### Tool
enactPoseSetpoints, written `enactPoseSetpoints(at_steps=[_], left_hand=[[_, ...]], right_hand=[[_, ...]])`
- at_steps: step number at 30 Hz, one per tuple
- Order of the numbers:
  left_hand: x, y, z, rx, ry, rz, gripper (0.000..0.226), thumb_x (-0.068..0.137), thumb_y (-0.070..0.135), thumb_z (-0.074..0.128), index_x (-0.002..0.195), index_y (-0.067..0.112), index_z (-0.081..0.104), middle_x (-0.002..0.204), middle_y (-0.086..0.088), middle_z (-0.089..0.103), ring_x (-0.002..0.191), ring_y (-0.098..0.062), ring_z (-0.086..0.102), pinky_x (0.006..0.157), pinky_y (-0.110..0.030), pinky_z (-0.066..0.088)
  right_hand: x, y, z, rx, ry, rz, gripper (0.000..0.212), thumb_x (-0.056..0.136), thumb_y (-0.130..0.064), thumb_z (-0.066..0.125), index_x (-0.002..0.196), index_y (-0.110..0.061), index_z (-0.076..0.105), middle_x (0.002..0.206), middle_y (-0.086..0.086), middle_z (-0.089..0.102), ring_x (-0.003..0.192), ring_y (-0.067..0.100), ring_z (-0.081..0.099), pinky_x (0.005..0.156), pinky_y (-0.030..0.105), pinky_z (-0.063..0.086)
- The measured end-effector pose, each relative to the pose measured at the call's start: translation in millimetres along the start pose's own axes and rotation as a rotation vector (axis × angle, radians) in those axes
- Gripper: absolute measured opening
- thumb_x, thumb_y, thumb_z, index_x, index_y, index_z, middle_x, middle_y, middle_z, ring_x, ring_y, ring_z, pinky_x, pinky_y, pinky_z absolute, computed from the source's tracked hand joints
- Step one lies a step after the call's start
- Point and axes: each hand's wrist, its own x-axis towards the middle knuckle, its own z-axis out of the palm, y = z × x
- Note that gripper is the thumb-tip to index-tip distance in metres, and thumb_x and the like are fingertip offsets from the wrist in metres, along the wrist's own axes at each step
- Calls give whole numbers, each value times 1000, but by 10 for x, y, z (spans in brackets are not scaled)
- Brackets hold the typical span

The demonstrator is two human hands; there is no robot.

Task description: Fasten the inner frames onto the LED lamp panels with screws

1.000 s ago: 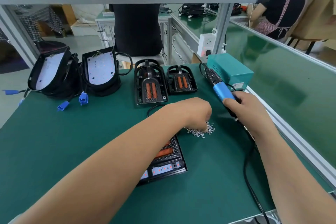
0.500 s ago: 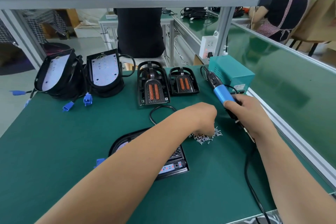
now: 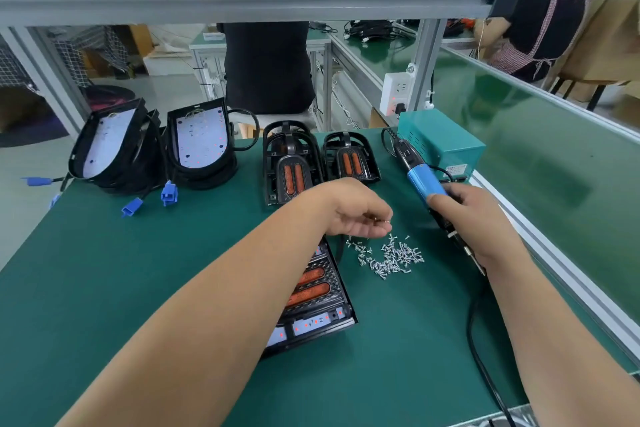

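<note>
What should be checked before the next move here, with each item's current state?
1. Left hand pinches a screw: ok.
2. Right hand grips the screwdriver: ok.
3. Bit at a screw hole: not ok, it hangs over bare mat, right of the lamp panel.
4. Inner frame seated on the panel: cannot tell, the forearm covers part.
5. Screw pile within reach: ok, between both hands.
</note>
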Motion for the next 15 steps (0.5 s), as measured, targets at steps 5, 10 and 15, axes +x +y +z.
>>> enactPoseSetpoints(at_steps=[5,10,15], left_hand=[[-71,51,-177,-260,-87,84,6,102,-3,62,98,-2,67,75,-12,68,61,-12,67,61,-18,61],[-289,-19,-526,-633,-92,218,6,102,-1,61,98,-1,66,80,-12,64,62,-11,64,57,-15,59],[-626,-423,-1009,-1013,-152,298,20,92,-2,66,110,2,57,91,-13,60,69,-12,65,58,-18,59]], right_hand=[[12,21,8,9,11,-15,37,76,-48,63,94,-18,73,62,-4,57,53,13,46,56,31,36],[43,50,18,4,17,-3,38,77,-51,64,97,-20,73,66,-1,58,58,16,47,63,36,38],[38,15,37,9,27,-12,38,75,-54,66,96,-24,75,69,12,61,56,16,47,61,35,40]])
